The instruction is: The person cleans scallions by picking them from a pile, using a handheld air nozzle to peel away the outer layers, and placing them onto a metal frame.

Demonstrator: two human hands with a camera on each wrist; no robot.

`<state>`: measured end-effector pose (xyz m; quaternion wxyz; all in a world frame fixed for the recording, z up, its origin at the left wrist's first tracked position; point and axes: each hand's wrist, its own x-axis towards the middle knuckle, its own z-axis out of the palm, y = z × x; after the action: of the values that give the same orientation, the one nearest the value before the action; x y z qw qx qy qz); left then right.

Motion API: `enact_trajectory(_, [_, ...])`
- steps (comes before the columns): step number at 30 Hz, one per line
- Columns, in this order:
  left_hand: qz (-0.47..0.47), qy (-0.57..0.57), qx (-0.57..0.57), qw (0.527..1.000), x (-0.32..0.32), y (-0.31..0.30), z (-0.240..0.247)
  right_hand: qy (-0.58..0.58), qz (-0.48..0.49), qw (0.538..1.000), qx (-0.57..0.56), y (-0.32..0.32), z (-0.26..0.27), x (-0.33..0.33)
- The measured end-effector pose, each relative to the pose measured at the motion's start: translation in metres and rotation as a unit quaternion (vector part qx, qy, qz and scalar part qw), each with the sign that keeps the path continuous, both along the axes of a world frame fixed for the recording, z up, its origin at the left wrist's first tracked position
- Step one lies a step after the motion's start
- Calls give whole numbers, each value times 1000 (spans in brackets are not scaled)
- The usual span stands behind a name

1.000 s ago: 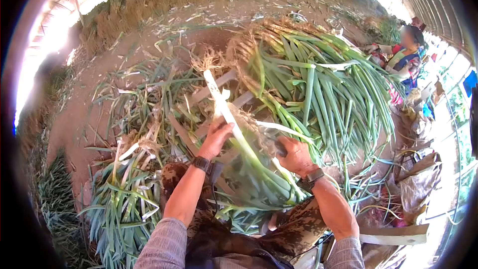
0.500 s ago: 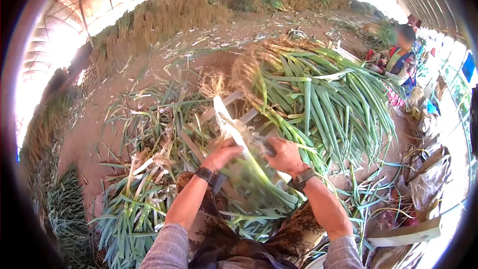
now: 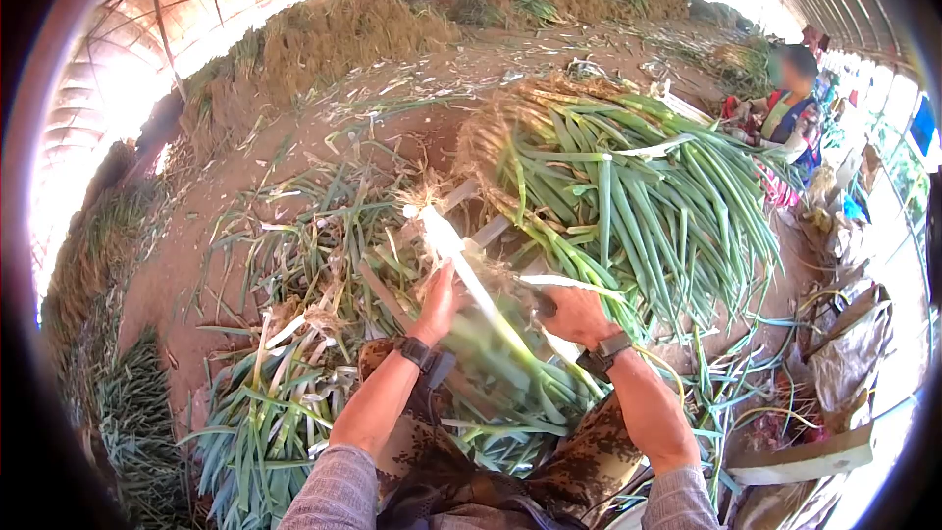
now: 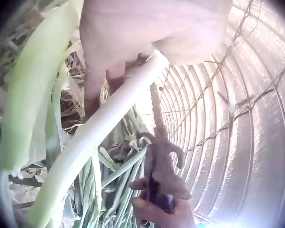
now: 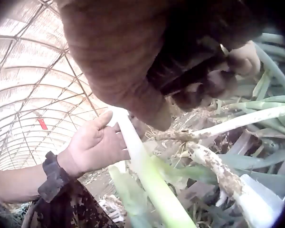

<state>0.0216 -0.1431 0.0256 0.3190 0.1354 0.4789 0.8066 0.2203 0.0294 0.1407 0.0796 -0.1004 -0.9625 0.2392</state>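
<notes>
A thick green onion (image 3: 481,292) slants across the middle of the head view, its roots toward the far side and its leaves toward the lap. My left hand (image 3: 437,309) lies along the white shank, with extended fingers behind it and the thumb standing apart in the right wrist view. On the other side, my right hand (image 3: 577,316) grips a dark air blow gun (image 4: 159,164), whose long thin nozzle points toward the shank in the left wrist view. Pale, blurred skin hangs between the hands. More green onion leaves (image 3: 510,442) lie over the lap.
A large heap of green onions (image 3: 638,186) lies at the right, and a smaller bunch (image 3: 265,422) at the left. Loose trimmings (image 3: 324,226) cover the soil. Another person (image 3: 790,108) sits at the far right. A pale board (image 3: 805,461) stands at the near right.
The head view has tilted up slightly from the first frame. My left hand has straightened its fingers along the shank, and the onion's root end has dropped a little. The right hand keeps its grip.
</notes>
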Motion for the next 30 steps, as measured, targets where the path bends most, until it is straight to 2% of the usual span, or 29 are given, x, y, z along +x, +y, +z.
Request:
enact_trajectory(2, [29,5,-16,999,-3,1,-1,-3,-4,1000,-5,3,-5,0])
enact_trajectory(4, [52,18,-2,999,-6,2,3,72,3,997,-31,5,-14,-3])
enact_trajectory(5, [53,18,0,998,-7,4,5,73,4,997,-29,6,-17,-4])
enact_trajectory(7, [86,-37,50,994,-6,5,11,39,10,998,-39,1,-12,-4])
enact_trajectory(8, [90,-12,28,995,-10,4,13,24,8,999,-23,3,-15,-5])
enact_trajectory(9, [114,-33,30,993,-11,3,19,24,8,999,-22,6,-20,-7])
enact_trajectory(11, [185,32,17,982,-29,-1,13,-41,19,999,4,12,-32,-7])
enact_trajectory(13, [211,-39,118,970,-39,-4,33,-3,15,1000,-18,11,-34,-3])
enact_trajectory(15, [204,-61,86,973,-52,-20,57,29,34,999,-6,17,-43,-4])
enact_trajectory(16, [208,-62,85,973,-67,-25,45,28,37,999,-7,18,-45,-4])
enact_trajectory(18, [239,17,14,971,-95,-28,21,-16,33,999,-4,20,-50,-1])
enact_trajectory(21, [230,61,-5,971,-112,-28,16,-20,25,999,-4,23,-52,3])
enact_trajectory(22, [264,185,-182,929,-115,-27,24,-26,23,999,-5,26,-53,4])
enact_trajectory(23, [281,300,-352,841,-118,-27,31,-48,29,998,-6,29,-55,6])
enact_trajectory(25, [324,368,-197,849,-132,-20,21,-76,34,996,-9,32,-58,16])
enact_trajectory(26, [333,250,-104,903,-135,-14,19,-71,32,997,1,34,-56,21])
enact_trajectory(27, [332,126,-11,935,-124,-10,31,-65,30,997,10,36,-56,26])
enact_trajectory(28, [314,-27,44,948,-87,-8,54,-115,12,993,-3,41,-58,26])
enact_trajectory(29, [309,-68,0,949,-75,-4,41,-118,15,993,-3,43,-61,28])
enact_trajectory(30, [223,0,3,975,-83,-2,-16,-131,4,991,10,48,-61,29])
